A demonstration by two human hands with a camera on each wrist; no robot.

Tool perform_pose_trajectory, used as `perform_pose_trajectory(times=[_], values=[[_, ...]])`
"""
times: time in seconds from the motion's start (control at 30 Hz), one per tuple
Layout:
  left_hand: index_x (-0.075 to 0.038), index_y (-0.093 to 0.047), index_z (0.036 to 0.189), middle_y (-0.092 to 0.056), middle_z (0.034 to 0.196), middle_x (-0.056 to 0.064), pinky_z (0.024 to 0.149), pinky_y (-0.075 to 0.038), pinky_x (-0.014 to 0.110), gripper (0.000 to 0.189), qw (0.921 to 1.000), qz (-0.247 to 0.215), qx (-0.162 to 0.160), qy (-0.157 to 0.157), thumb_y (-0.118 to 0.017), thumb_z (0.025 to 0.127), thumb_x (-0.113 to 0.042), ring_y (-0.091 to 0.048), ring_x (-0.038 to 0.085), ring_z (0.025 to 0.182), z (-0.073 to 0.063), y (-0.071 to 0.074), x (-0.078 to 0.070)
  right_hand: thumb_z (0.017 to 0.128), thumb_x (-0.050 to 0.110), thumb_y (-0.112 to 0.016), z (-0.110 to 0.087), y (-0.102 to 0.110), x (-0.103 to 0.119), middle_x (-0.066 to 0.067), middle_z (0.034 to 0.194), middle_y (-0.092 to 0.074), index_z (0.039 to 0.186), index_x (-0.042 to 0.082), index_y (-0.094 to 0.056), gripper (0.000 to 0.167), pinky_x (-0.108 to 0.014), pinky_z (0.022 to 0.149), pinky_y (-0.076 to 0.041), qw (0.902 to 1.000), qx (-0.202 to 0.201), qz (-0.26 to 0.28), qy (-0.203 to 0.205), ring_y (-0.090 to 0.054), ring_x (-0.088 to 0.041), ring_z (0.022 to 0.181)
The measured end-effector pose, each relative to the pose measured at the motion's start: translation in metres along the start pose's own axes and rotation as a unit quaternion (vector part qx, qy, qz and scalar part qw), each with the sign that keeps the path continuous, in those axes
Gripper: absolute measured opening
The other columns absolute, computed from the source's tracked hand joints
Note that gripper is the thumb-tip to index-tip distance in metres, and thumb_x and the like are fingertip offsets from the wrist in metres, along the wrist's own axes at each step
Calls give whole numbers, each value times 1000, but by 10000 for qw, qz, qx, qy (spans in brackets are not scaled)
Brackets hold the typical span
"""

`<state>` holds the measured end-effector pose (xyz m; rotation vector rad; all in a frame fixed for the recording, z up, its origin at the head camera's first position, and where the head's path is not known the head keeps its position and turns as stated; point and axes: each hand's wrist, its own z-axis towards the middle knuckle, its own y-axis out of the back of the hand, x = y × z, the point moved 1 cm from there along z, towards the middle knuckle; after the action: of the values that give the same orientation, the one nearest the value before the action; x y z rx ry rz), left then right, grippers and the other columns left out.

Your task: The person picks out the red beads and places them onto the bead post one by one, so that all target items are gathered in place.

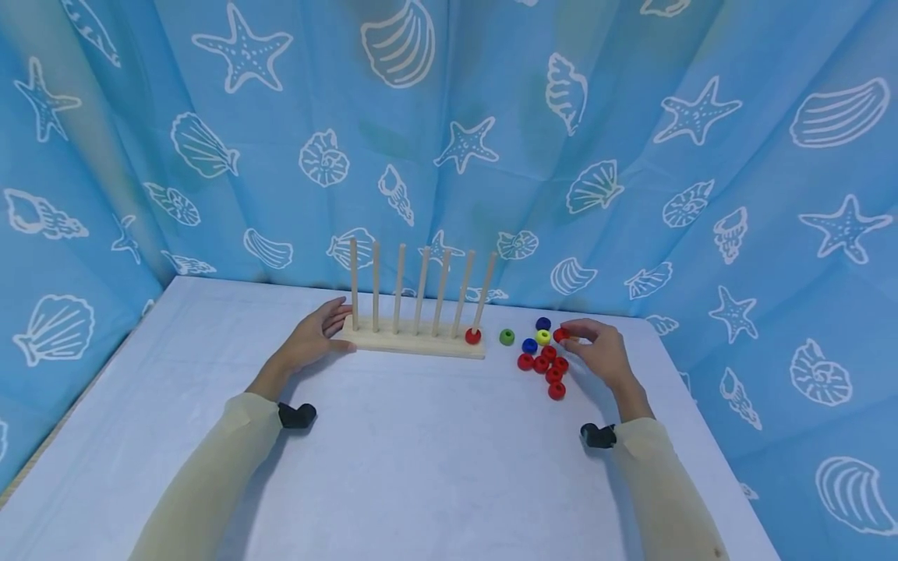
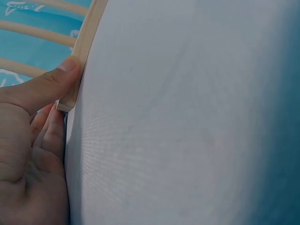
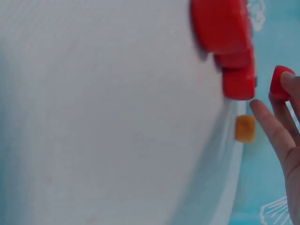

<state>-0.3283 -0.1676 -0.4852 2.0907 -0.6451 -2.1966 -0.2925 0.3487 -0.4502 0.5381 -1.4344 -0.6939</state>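
Note:
A pale wooden stand (image 1: pixel 414 344) with several upright pegs sits on the white-covered table. One red bead (image 1: pixel 473 336) is at the foot of its rightmost peg. My left hand (image 1: pixel 307 341) holds the stand's left end, the thumb (image 2: pixel 69 65) against the near edge and the fingers behind. On the right, my right hand (image 1: pixel 605 354) pinches a red bead (image 3: pixel 281 83) between thumb and fingers, above the table. Nearest to it lie a yellow bead (image 1: pixel 543 337), an orange bead (image 3: pixel 245 128) and several loose red beads (image 1: pixel 553 375).
A green bead (image 1: pixel 507 336) lies between the stand and the red beads, with two blue beads (image 1: pixel 529 345) close by. Behind the table hangs a blue curtain (image 1: pixel 449 156) with white shell prints. The white tablecloth (image 1: pixel 435 452) stretches in front of the stand.

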Motion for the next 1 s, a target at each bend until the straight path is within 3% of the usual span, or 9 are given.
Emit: perform_pose_trajectory(times=[0.23, 0.37, 0.63, 1.0], values=[[-6, -22, 154, -36, 152, 14, 115, -33, 31, 98, 10000, 25, 44, -37, -81, 76, 0, -34, 26, 141, -3, 1, -3, 85, 33, -76, 1, 4, 16, -2, 128, -59, 129, 16, -61, 49, -42, 99, -51, 9966, -340, 590, 461, -54, -25, 121], [-7, -24, 154, -37, 152, 13, 114, -34, 29, 97, 10000, 31, 15, -23, -81, 76, -1, -36, 25, 140, -3, 0, 2, 84, 31, -77, -1, 7, 28, -3, 126, -58, 129, 15, -61, 50, -35, 92, -56, 9932, -331, 967, 560, -59, -23, 115], [-8, -25, 153, -38, 152, 12, 113, -35, 28, 96, 10000, 64, -8, -47, -81, 76, 0, -36, 24, 140, -2, 0, 1, 88, 23, -74, 0, 12, 53, -7, 130, -57, 131, 13, -62, 46, -36, 94, -54, 9908, -230, 1069, 799, -57, -28, 120], [-8, -26, 153, -38, 152, 12, 114, -35, 30, 96, 10000, 21, -24, -22, -81, 75, 0, -36, 24, 140, -1, 0, 1, 86, 19, -76, 2, 16, 90, -5, 128, -57, 127, 13, -63, 43, -34, 95, -53, 9853, -233, 1298, 1084, -57, -22, 119]])
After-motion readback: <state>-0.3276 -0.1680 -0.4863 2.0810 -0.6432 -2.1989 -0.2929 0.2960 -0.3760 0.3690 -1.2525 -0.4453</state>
